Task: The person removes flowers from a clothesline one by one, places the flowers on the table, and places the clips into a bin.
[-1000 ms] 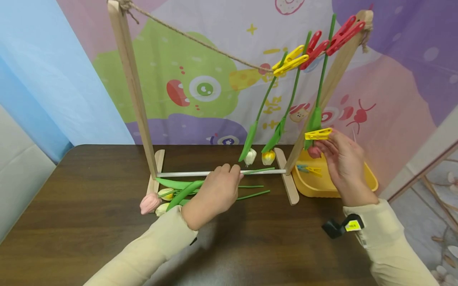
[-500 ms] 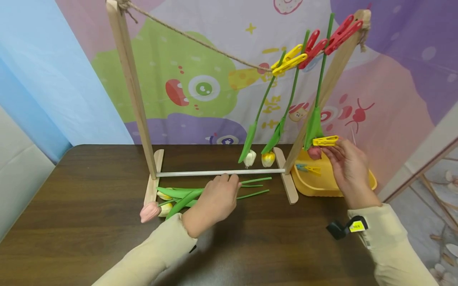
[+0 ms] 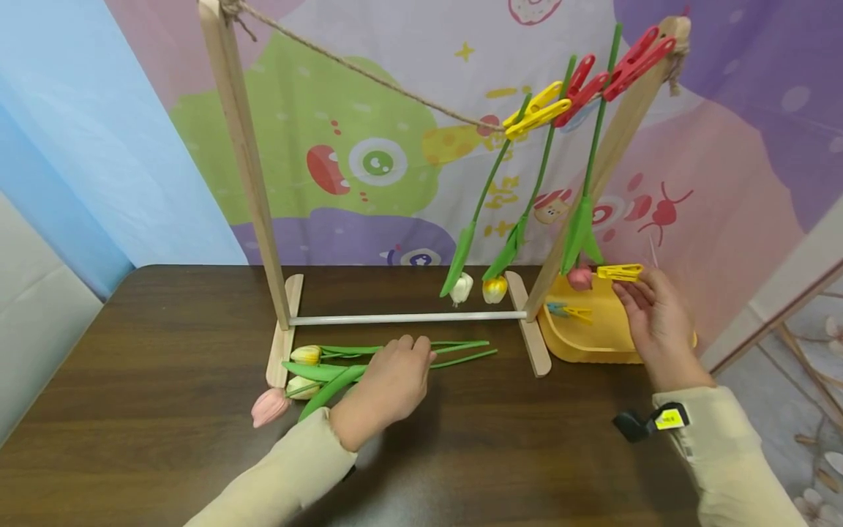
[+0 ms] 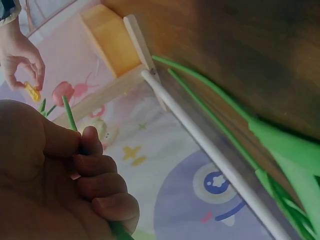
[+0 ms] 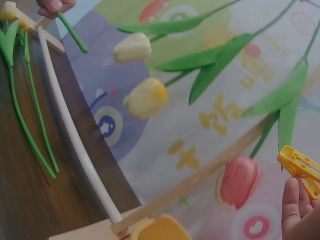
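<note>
My left hand [image 3: 388, 384] is low over the table, fingers curled round the green stem [image 4: 69, 114] of an artificial tulip. Its pale pink bloom [image 3: 270, 407] points left. Beneath lie yellow-white tulips, one with its bloom [image 3: 306, 355] near the rack's left foot. My right hand [image 3: 658, 322] pinches a yellow clothespin [image 3: 620, 272] between thumb and fingers, just right of a hanging dark pink tulip [image 3: 580, 278]. That tulip hangs upside down from a red clothespin [image 3: 637, 64]. Beside it hang a yellow tulip [image 3: 495, 290] and a white tulip [image 3: 462, 288], also clipped by their stems.
A wooden rack with a left post [image 3: 245, 161], a sagging twine line [image 3: 369, 82] and a white bottom bar [image 3: 408, 318] stands on the brown table [image 3: 500, 446]. The yellow bin [image 3: 560, 348] at right contains a blue and a yellow clothespin [image 3: 579, 314].
My right hand has moved right and slightly down with the yellow clothespin. My left hand has shifted slightly left and nearer, bringing the pale pink tulip towards the front.
</note>
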Motion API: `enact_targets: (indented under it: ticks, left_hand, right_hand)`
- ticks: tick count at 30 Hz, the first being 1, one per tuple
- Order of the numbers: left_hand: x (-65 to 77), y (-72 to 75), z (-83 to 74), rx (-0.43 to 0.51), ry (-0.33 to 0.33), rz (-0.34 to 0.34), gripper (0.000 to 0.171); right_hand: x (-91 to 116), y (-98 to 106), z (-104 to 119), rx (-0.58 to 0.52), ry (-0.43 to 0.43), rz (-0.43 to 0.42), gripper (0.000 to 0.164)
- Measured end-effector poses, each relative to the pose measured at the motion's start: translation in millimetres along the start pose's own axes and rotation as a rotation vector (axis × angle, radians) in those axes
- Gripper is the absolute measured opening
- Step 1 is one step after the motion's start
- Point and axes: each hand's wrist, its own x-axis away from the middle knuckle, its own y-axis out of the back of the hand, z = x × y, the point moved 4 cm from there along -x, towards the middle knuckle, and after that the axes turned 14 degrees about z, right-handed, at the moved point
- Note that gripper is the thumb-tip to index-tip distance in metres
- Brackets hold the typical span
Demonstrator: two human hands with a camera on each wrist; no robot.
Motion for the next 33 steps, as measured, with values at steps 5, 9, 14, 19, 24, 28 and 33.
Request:
enact_targets:
  ticks: [5,9,14,19,24,28,33]
  left_hand:
    - [2.7,-8.1,0.5,-0.002,0.011,0.027,0.022]
    - [4.8,-13.8,-0.4,-0.006,0.016,0.056,0.023]
    - [6.4,-21.7,-1.0,-0.027,0.025,0.064,0.023]
    - [8.1,-27.7,-2.0,-0.059,0.011,0.029,0.023]
    - [8.3,-32.7,-1.4,-0.076,0.007,0.018,0.023]
    - [8.2,-36.7,-0.2,-0.078,0.008,0.025,0.023]
    - [7.8,-42.0,1.5,-0.070,0.017,0.063,0.022]
  right_hand:
    - [-2.0,14.0,3.9,-0.012,-0.031,-0.083,0.017]
    - [-4.7,24.7,4.0,-0.005,-0.052,-0.123,0.014]
    - [-7.8,35.3,1.1,-0.012,-0.076,-0.100,0.010]
    - [-9.7,43.6,-3.6,-0.038,-0.099,-0.062,0.005]
    - [-8.7,51.7,-8.3,-0.019,-0.139,-0.052,0.005]
    - [-10.3,57.4,-12.6,0.006,-0.144,-0.060,0.004]
    - [-14.8,61.2,-17.3,0.020,-0.149,-0.067,0.010]
